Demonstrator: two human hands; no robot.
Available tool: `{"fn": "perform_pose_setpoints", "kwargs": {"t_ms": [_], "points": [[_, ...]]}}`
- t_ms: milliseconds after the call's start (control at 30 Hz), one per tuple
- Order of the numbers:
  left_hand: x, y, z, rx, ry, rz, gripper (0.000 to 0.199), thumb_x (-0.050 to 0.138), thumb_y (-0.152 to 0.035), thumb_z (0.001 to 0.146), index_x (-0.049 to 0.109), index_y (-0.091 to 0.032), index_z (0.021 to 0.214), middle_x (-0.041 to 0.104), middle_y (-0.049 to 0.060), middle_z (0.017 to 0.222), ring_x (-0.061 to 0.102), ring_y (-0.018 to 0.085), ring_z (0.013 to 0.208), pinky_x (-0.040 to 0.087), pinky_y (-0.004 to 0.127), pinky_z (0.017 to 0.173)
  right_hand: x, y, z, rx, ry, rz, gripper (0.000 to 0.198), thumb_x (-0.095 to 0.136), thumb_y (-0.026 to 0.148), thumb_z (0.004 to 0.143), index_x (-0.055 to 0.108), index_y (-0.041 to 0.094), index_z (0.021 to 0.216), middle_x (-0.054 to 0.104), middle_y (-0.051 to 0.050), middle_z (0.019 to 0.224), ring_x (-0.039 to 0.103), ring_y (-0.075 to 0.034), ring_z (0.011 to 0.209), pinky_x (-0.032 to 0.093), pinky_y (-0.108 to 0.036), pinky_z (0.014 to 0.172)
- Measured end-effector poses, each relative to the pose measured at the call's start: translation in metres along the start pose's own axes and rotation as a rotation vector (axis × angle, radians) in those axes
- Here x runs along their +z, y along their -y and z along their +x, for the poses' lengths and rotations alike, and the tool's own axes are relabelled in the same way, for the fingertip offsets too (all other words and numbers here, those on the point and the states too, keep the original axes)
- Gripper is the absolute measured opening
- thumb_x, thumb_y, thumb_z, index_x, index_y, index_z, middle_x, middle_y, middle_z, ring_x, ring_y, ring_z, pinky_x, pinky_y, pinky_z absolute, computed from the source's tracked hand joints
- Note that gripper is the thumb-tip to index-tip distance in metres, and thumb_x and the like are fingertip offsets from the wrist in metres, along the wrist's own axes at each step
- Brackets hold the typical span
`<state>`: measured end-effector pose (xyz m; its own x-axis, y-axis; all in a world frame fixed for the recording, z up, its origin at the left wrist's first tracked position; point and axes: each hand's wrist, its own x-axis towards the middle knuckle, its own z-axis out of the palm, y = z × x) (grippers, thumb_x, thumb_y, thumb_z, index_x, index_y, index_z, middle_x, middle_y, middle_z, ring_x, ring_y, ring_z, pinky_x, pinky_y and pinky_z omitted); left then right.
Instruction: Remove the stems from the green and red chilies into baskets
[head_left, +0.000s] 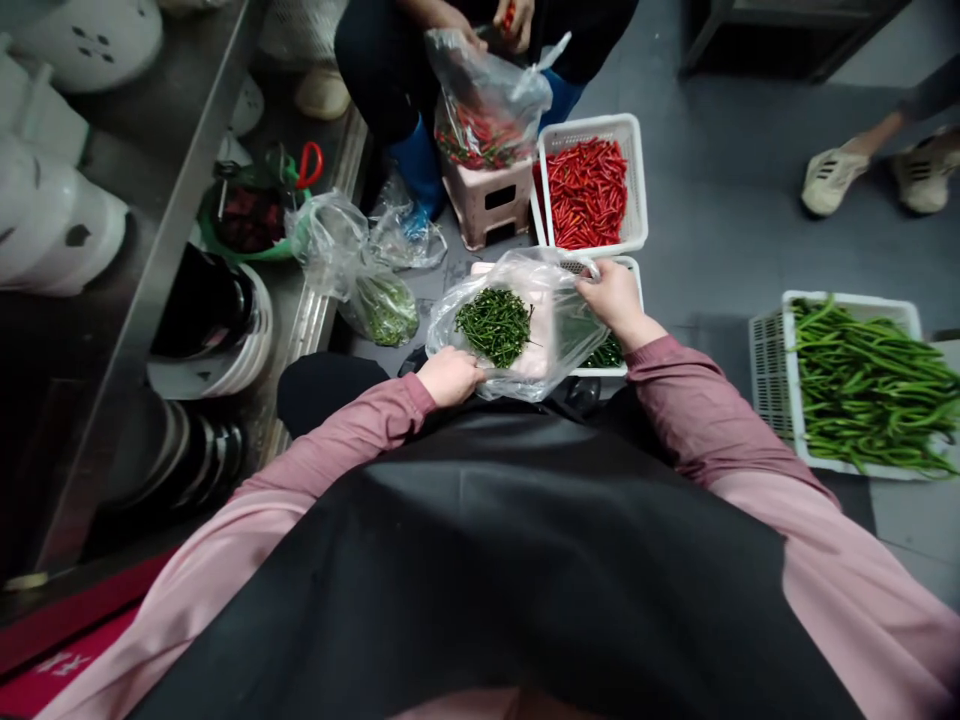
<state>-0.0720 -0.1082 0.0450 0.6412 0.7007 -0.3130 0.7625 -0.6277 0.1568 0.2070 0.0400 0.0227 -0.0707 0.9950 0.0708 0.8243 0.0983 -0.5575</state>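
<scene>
In front of me a clear plastic bag (442, 322) lies spread over a pale pink surface, likely a stool top. A small heap of thin green stems, perhaps chilli stalks (493, 328), rests in or on the bag. The fingers of my left hand (451, 376) are closed on the bag's near left edge. At its far right edge, my right hand (611, 298) pinches the plastic and stretches it rightward. Partly hidden under the bag, a white basket (636, 272) holds dark green chillies (607, 352).
Beyond, a white basket (637, 180) holds red chillies (589, 190). A co-worker's hand (516, 22) is above a bag of chillies (480, 130) on a pink stool (469, 205). Long green peppers (874, 385) fill a basket at right. A metal shelf (161, 220) stands left.
</scene>
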Motion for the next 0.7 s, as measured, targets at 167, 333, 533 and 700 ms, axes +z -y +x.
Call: {"fn": "perform_pose_setpoints", "kwargs": {"t_ms": [167,333,533,700], "points": [[-0.002,-0.001,0.000,-0.013,0.010,0.023,0.028,0.047,-0.022,0.089,0.075,-0.020,0.096,0.069,0.009,0.082,0.064,0.020,0.081,0.043,0.032,0.073,-0.005,0.010,0.007,-0.067,-0.012,-0.001,0.027,0.057,0.038,0.082,0.064,0.013,0.090,0.066,-0.012,0.083,0.061,-0.027,0.091,0.049,-0.043,0.084],[0.003,0.001,0.000,-0.032,0.043,0.002,0.030,0.048,-0.024,0.088,0.075,-0.022,0.100,0.069,0.009,0.085,0.064,0.019,0.082,0.045,0.031,0.076,-0.003,0.009,0.001,-0.086,-0.029,-0.010,0.029,0.057,0.037,0.083,0.062,0.014,0.101,0.063,-0.013,0.098,0.058,-0.028,0.097,0.047,-0.047,0.089],[0.002,0.003,0.003,-0.034,0.014,-0.005,0.028,0.048,-0.023,0.087,0.075,-0.020,0.095,0.069,0.009,0.083,0.064,0.019,0.081,0.044,0.031,0.074,0.001,0.017,-0.010,-0.222,-0.103,-0.045,0.041,0.055,0.038,0.086,0.054,0.016,0.122,0.051,-0.016,0.123,0.047,-0.033,0.115,0.042,-0.053,0.097],[0.000,0.007,0.005,0.003,-0.032,-0.001,0.027,0.049,-0.023,0.087,0.074,-0.020,0.096,0.069,0.008,0.082,0.064,0.018,0.079,0.044,0.029,0.072,0.001,0.030,-0.007,-0.239,-0.127,-0.115,0.048,0.053,0.035,0.087,0.050,0.016,0.130,0.049,-0.017,0.128,0.044,-0.035,0.120,0.040,-0.056,0.098]]}}
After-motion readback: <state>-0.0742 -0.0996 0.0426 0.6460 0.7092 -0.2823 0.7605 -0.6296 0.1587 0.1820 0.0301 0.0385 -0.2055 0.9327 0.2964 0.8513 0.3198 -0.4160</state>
